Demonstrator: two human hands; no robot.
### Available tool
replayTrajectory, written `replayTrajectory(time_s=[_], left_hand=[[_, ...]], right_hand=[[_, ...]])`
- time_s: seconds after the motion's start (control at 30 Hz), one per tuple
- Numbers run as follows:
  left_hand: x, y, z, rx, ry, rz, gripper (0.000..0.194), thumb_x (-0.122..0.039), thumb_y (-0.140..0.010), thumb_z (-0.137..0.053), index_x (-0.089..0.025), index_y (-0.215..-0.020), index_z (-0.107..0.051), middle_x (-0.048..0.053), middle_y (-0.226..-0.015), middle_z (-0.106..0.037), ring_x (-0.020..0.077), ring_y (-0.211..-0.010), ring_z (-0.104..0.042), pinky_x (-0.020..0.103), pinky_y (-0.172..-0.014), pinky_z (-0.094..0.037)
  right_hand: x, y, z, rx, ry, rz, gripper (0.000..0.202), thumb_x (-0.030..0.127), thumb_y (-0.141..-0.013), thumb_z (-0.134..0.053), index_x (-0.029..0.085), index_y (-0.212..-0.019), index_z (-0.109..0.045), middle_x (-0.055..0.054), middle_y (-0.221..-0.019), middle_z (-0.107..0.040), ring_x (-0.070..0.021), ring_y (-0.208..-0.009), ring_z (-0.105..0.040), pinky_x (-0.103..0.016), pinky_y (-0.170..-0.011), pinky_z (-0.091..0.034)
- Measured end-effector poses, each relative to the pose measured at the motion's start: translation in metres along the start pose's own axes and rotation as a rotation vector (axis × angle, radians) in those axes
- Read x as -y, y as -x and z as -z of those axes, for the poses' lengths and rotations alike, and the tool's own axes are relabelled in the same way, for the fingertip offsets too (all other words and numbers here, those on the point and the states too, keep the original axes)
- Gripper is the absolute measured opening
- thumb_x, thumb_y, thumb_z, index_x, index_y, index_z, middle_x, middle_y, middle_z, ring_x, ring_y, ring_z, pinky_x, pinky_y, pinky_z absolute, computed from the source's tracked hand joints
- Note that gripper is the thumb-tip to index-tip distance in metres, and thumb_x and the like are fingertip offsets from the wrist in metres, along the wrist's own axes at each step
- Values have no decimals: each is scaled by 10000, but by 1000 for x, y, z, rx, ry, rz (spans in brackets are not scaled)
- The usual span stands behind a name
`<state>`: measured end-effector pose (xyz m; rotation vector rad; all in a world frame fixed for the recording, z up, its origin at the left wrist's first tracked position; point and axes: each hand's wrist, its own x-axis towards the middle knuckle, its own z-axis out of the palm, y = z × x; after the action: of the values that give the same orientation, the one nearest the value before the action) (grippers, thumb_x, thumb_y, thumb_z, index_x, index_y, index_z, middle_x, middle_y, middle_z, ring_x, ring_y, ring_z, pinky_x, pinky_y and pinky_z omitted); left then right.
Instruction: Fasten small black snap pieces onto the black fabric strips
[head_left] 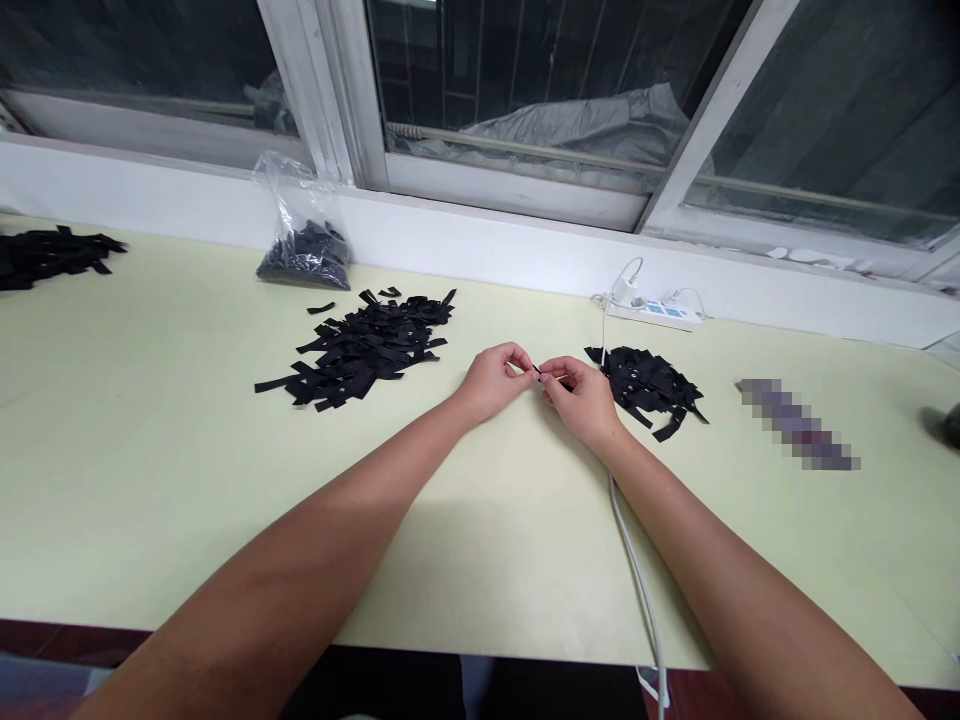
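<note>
My left hand point(495, 381) and my right hand point(581, 398) meet above the pale yellow table point(480, 560), fingertips nearly touching. Between them is a small black strip point(537, 371), pinched by both; its far part is hidden by the right fingers. To the left of my left hand lies a large heap of black fabric strips point(367, 345), some with small shiny spots. A smaller heap of black strips point(651, 382) lies just right of my right hand.
A clear plastic bag point(307, 250) with black pieces stands by the wall. More black strips point(52, 254) lie far left. A power strip point(656, 312) sits at the back; a white cable point(636, 560) runs under my right arm. A blurred-out object point(799, 425) lies right.
</note>
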<state>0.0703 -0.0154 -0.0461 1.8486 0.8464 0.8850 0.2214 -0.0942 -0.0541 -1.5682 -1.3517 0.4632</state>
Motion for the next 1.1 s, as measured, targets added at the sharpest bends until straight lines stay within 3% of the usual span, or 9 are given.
replayTrajectory(time_s=[0.13,0.27,0.33,0.5,0.77,1.1], left_hand=[[-1,1,1,-1,-22,18,216,-323,-749,-718,-168,-879,-642,2,-761,-655,87,-586,-515,231,-579,-399],[3,0,2,3,6,-21,339,-288,-753,-714,-188,-1070,-646,53,-1115,-685,104,-738,-597,249,-683,-469],[4,0,3,64,29,-59,332,-264,-788,-675,-190,-1111,-652,60,-1182,-674,123,-836,-622,268,-777,-487],[7,-1,2,233,82,-95,203,-240,-851,-583,-158,-1005,-686,53,-996,-723,153,-889,-636,291,-830,-480],[7,-1,3,173,-24,-58,215,-326,-826,-626,-174,-966,-680,-9,-740,-623,106,-624,-490,253,-614,-386],[9,0,3,186,-32,-41,226,-373,-810,-648,-178,-924,-644,-46,-628,-493,95,-559,-391,242,-548,-315]], right_hand=[[2,1,2,7,12,14,195,344,-829,-607,223,-953,-695,-37,-854,-728,-184,-681,-668,-311,-619,-493],[4,1,4,18,34,38,183,334,-836,-599,228,-953,-693,-32,-872,-729,-181,-680,-669,-307,-618,-486],[4,1,4,29,33,52,179,333,-836,-601,232,-956,-688,-33,-916,-732,-179,-686,-669,-308,-621,-488],[5,2,3,53,63,73,162,318,-835,-603,242,-958,-676,-23,-905,-728,-177,-690,-661,-310,-632,-487],[0,1,1,53,46,60,166,321,-830,-601,241,-961,-663,-34,-935,-729,-184,-693,-660,-315,-625,-491],[-5,0,0,37,52,38,169,296,-808,-586,240,-952,-654,-30,-933,-720,-191,-732,-668,-319,-648,-503]])
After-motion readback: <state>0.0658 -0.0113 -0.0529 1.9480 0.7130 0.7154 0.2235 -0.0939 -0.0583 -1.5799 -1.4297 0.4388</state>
